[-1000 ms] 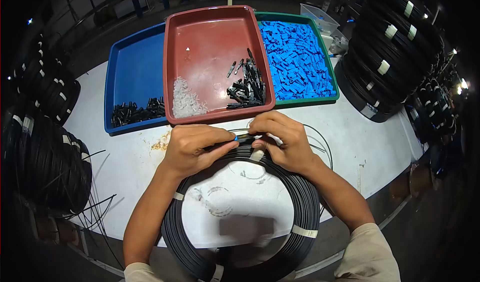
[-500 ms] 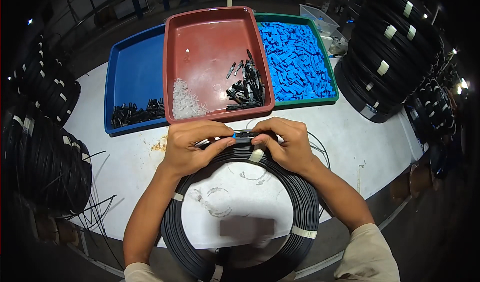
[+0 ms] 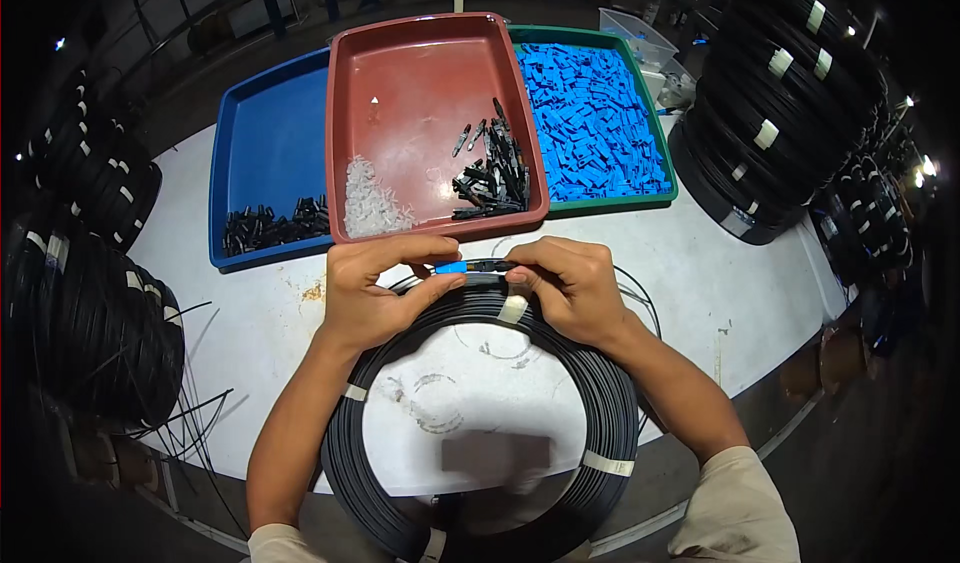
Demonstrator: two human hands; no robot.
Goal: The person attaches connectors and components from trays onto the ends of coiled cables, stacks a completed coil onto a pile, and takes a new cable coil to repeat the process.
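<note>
Between thumb and forefinger, my left hand [image 3: 368,288] pinches a small blue connector housing [image 3: 450,267]. My right hand [image 3: 568,285] grips a slim black connector [image 3: 487,266] whose left end meets the blue housing; how far it sits inside I cannot tell. Both hands are over the far rim of a black cable coil [image 3: 345,443], bound with pale tape [image 3: 515,308] and other strips. A loose length of the cable curves out behind my right hand.
Beyond my hands, a red tray [image 3: 400,31] holds small clear pieces and black connectors. A blue tray [image 3: 265,143] with black parts stands left, a green tray [image 3: 655,201] of blue housings right. Stacked cable coils [image 3: 780,103] rise at right; more coils [image 3: 95,333] flank the left.
The fingers of my left hand have shifted slightly left along the connector, uncovering the blue housing they mostly hid. My right hand has barely moved.
</note>
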